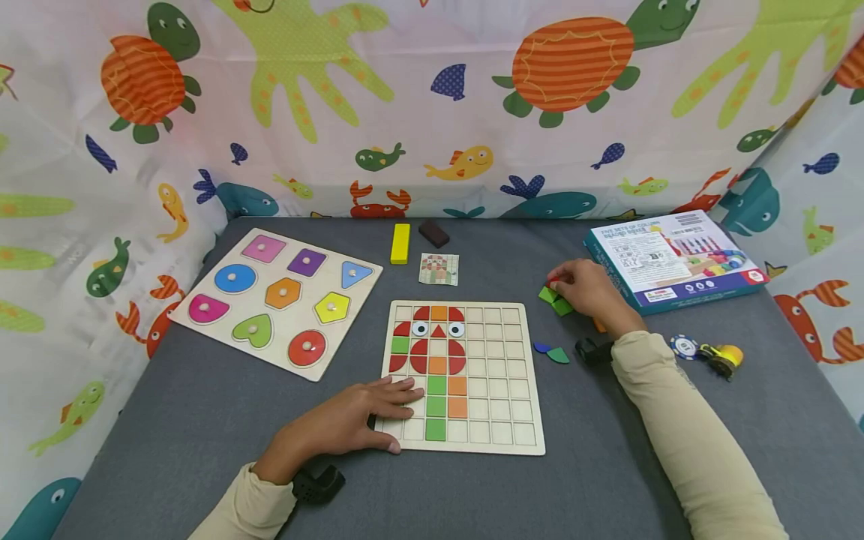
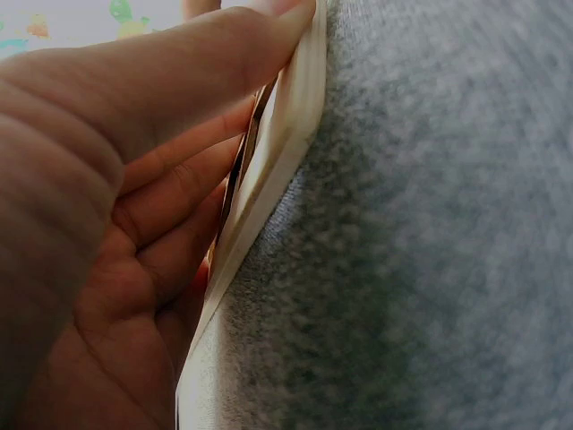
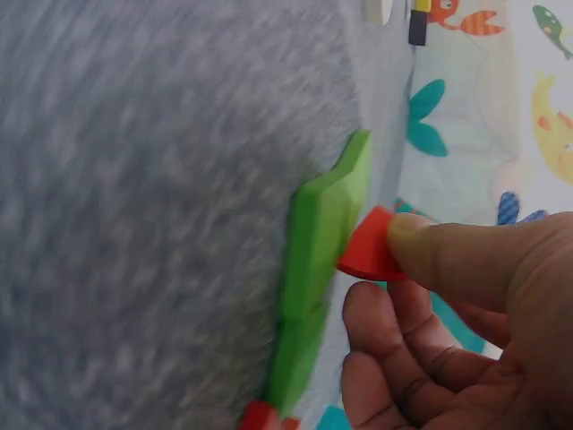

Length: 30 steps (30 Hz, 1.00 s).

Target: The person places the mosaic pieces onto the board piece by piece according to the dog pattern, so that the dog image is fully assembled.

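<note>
My left hand (image 1: 358, 416) rests with outstretched fingers on the lower left corner of a wooden grid board (image 1: 499, 379). In the left wrist view the thumb lies along the edge of that board (image 2: 300, 107). Red, green and orange pieces and two eye pieces fill some of its squares. To the right of the board, my right hand (image 1: 592, 291) pinches a small red piece with a curved edge (image 3: 369, 249) between thumb and fingers. Just beside it, green square pieces (image 1: 562, 306) lie on the cloth. Part of an orange piece (image 1: 599, 325) shows under the hand.
A shape puzzle board (image 1: 223, 324) lies at left. Behind the grid board are a yellow block (image 1: 400, 244), a dark brown block (image 1: 434, 234) and a pattern card (image 1: 439, 269). Blue and green pieces (image 1: 557, 355), a box (image 1: 675, 259), a chip (image 1: 684, 346) and a small toy (image 1: 722, 360) lie at right.
</note>
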Each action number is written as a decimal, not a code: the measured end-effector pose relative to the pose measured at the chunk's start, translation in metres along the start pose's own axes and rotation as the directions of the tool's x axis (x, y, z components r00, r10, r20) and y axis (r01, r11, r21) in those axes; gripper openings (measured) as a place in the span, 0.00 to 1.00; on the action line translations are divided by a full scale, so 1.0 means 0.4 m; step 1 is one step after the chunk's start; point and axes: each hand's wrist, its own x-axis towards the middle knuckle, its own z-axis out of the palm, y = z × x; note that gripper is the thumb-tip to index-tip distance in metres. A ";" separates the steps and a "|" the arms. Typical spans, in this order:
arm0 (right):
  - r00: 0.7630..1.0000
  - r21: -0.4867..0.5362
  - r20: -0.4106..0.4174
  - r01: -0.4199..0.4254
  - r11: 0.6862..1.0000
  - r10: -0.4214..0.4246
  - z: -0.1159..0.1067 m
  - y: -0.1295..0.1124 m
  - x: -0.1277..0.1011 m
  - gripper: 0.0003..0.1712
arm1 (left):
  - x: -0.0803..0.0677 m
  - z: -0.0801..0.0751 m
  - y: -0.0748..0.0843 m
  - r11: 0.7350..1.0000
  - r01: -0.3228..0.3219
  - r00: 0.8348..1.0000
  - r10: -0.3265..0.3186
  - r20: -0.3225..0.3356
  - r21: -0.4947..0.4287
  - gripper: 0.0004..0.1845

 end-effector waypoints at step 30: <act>0.943 0.105 0.211 0.242 0.965 -0.259 0.180 -0.230 -0.032 0.12 | -0.001 0.001 -0.005 1.000 -0.014 1.000 0.014 0.000 0.013 0.31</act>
